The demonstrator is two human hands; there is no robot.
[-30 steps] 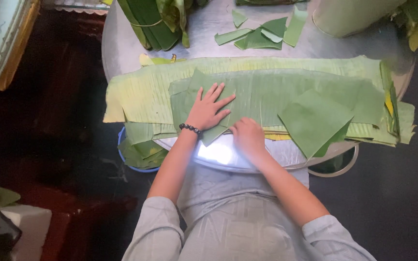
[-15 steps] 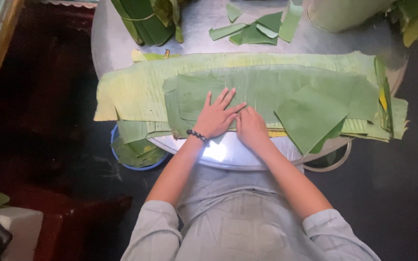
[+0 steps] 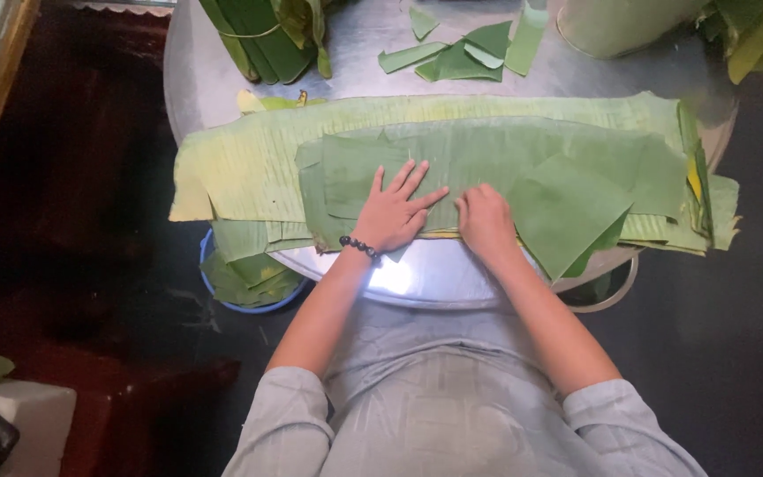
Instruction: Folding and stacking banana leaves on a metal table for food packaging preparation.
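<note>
A long stack of green banana leaves (image 3: pixel 505 150) lies across the round metal table (image 3: pixel 452 274). My left hand (image 3: pixel 395 212), with a dark bead bracelet at the wrist, presses flat with spread fingers on the leaves near the front edge. Right beside it, my right hand (image 3: pixel 486 221) rests on the leaves with its fingers curled under; whether they pinch a leaf edge is hidden. A folded, triangular leaf piece (image 3: pixel 567 216) lies just right of my right hand.
Cut leaf scraps (image 3: pixel 465 53) and a tied bundle of rolled leaves (image 3: pixel 262 35) lie at the table's back. A pale round container (image 3: pixel 620 26) stands back right. A blue basin of leaf scraps (image 3: pixel 245 278) sits under the table's left edge. Dark floor surrounds the table.
My hands have stayed on the leaf stack, with the left hand's fingers shifting slightly. The camera view moved a little, so the table sits slightly lower in the picture.
</note>
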